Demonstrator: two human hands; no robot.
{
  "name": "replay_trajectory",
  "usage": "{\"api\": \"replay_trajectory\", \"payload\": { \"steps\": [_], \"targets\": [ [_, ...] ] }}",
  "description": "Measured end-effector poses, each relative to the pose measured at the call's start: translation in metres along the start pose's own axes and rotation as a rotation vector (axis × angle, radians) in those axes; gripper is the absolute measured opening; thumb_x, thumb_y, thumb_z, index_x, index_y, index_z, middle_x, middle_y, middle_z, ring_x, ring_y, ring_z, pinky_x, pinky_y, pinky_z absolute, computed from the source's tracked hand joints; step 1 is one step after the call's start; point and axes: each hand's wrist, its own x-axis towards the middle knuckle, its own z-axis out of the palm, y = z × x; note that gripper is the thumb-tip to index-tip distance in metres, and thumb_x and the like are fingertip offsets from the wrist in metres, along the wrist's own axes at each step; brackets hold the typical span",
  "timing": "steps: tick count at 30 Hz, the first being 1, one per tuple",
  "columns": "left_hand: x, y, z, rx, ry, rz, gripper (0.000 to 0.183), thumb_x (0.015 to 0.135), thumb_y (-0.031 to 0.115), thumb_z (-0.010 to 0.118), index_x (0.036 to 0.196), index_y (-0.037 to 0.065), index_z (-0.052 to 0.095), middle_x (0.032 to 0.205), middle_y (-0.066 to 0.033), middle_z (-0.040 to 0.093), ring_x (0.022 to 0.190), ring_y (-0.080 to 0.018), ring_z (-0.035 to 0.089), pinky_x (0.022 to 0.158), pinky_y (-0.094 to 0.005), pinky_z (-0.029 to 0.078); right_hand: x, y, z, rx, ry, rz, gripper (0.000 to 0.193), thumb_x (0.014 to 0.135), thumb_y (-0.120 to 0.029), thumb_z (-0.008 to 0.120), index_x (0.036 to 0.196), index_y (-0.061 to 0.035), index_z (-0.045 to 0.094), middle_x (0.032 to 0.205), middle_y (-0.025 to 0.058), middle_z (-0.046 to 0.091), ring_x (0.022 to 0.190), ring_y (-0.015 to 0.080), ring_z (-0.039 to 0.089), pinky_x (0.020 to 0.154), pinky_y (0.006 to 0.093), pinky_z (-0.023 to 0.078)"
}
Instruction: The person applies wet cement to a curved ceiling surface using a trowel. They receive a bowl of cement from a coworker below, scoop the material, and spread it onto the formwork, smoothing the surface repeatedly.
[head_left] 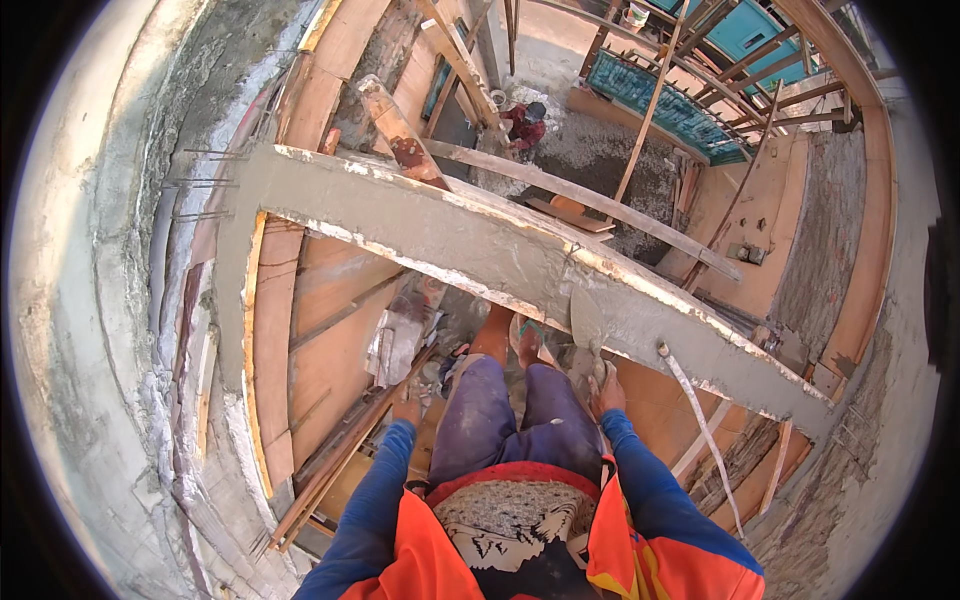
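Grey trowel (pixel 587 318), apparently on wet concrete (pixel 440 230)

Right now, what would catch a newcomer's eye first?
The long grey beam, slanting across the middle of the view, stands out first. Next comes the trowel in the right hand, its blade over the beam's near edge. Beyond the beam, near the top, is a co-worker in red.

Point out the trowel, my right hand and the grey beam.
Trowel (pixel 588 320), head view: on its blade.
Right hand (pixel 608 393), head view: middle of the hand.
Grey beam (pixel 505 254), head view: top face.
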Motion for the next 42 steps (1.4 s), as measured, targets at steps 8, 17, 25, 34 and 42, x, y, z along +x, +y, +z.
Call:
{"api": "replay_trajectory", "payload": {
  "steps": [8,17,25,34,42],
  "targets": [
    [-0.010,0.000,0.008,-0.085,-0.004,-0.005,0.038,0.101,0.036,0.047,0.127,0.010,0.056,0.102,-0.0070,0.067,0.078,-0.0136,0.065,0.062,-0.0253,0.047,-0.002,-0.026,-0.031,-0.066,0.041,-0.023,0.073,0.084,-0.035,0.070,0.141,-0.0124,0.032,0.120,0.0264,0.060,0.111,0.0424,0.058,0.092,0.0473,0.047],
    [-0.028,-0.008,0.000,-0.174,0.058,-0.003,0.041,0.100,0.038,0.048,0.123,0.005,0.057,0.100,-0.0092,0.067,0.081,-0.0158,0.065,0.068,-0.0290,0.050,0.010,-0.053,-0.036,-0.093,0.054,-0.115,0.069,0.084,-0.035,0.070,0.138,-0.0086,0.036,0.121,0.0279,0.058,0.111,0.0444,0.057,0.093,0.0479,0.047],
    [-0.024,-0.056,-0.014,-0.208,0.050,-0.030,0.041,0.101,0.039,0.046,0.130,0.011,0.054,0.107,-0.0051,0.066,0.082,-0.0140,0.064,0.067,-0.0277,0.048,0.031,-0.094,-0.047,-0.185,0.022,-0.201,0.060,0.085,-0.033,0.066,0.134,-0.0083,0.042,0.115,0.0282,0.061,0.108,0.0452,0.058,0.092,0.0480,0.047],
    [-0.033,-0.048,-0.022,-0.278,0.091,-0.113,0.044,0.100,0.043,0.047,0.130,0.012,0.055,0.105,-0.0030,0.066,0.079,-0.0131,0.063,0.068,-0.0280,0.048,0.074,-0.169,-0.018,-0.372,-0.058,-0.308,0.062,0.085,-0.038,0.065,0.134,-0.0073,0.045,0.116,0.0250,0.062,0.106,0.0420,0.060,0.091,0.0466,0.048],
    [-0.016,-0.086,-0.025,-0.212,0.137,-0.043,0.038,0.102,0.034,0.046,0.129,0.010,0.055,0.105,-0.0046,0.067,0.076,-0.0126,0.063,0.066,-0.0269,0.047,0.100,-0.216,0.027,-0.376,-0.011,-0.545,0.065,0.084,-0.039,0.066,0.134,-0.0028,0.046,0.126,0.0232,0.056,0.114,0.0387,0.056,0.096,0.0437,0.046]
  ]
}}
